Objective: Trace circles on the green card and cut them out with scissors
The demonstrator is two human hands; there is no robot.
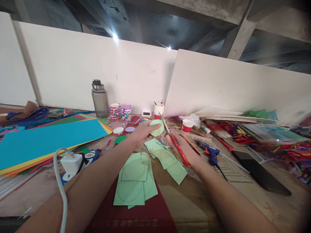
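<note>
A light green paper disc [156,128] is pinched between the thumb and fingers of my left hand [141,132]. My right hand [181,145] is closed on red-handled scissors [179,150], whose blades point up beside the disc's right edge. Below the hands lie green paper pieces with drawn circles: one overlapping group [133,179] at the lower middle, another group [167,158] under my right hand.
Coloured sheets [53,136] and a white plug adapter [71,161] are at the left. A bottle [99,102], small clock [146,113] and paper cup [187,126] stand behind. A glue gun [212,153] and black phone [261,171] lie right.
</note>
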